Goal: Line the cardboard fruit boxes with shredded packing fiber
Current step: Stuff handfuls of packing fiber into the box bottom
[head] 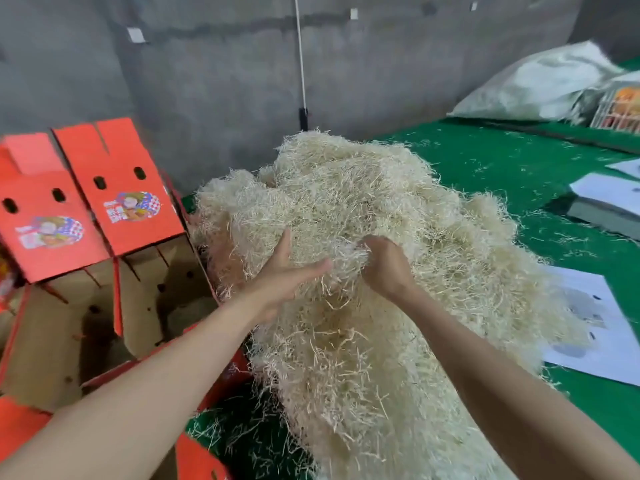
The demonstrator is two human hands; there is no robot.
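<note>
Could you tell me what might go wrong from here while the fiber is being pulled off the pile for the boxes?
1. The right hand grips a tangled tuft of the fiber pile while the left hand only presses it; a far bigger clump may drag loose than a box needs.
2. Strands already litter the green surface; carrying a handful left to the open boxes will likely shed more.

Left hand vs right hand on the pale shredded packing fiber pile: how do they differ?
Left hand has straight fingers and a raised thumb; right hand has fingers curled into the strands. Left hand presses flat against the pale shredded packing fiber pile; right hand grips a tuft of it. Left hand shows its thumb edge; right hand shows its back. Both touch the same clump.
</note>
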